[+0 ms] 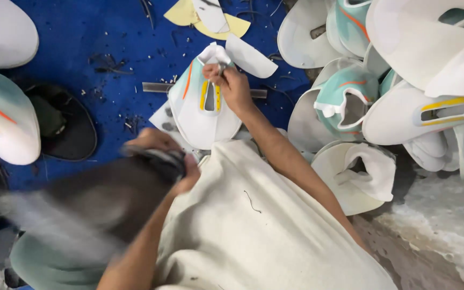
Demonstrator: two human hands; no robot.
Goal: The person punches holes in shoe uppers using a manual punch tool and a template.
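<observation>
- Right hand point(232, 86) near the middle of the blue work surface point(98, 37), fingers curled together, pinching a small metal tool point(222, 67) against the top edge of a shoe upper point(200, 104).
- Shoe upper: white and mint, orange stripe on one side, yellow-edged slot at centre; lying flat on the blue work surface, just ahead of the beige-clothed lap point(259, 225).
- Left hand point(159, 156) at the near edge of the surface, closed around a dark, motion-blurred object point(108, 198); kind of object cannot be told.
- Narrow grey metal strip point(157, 87) lying across the surface, partly under the shoe upper.
- Loose white cut piece point(251, 56) just beside the right hand, toward the far edge.
- Yellow and white offcuts point(205, 16) at the far edge.
- Heap of like shoe uppers point(404, 96) piled off the right edge of the surface.
- Two more uppers point(4, 107) at the left edge, beside a dark sandal point(71, 123).
- Dark thread scraps point(106, 62) scattered over the blue surface.
</observation>
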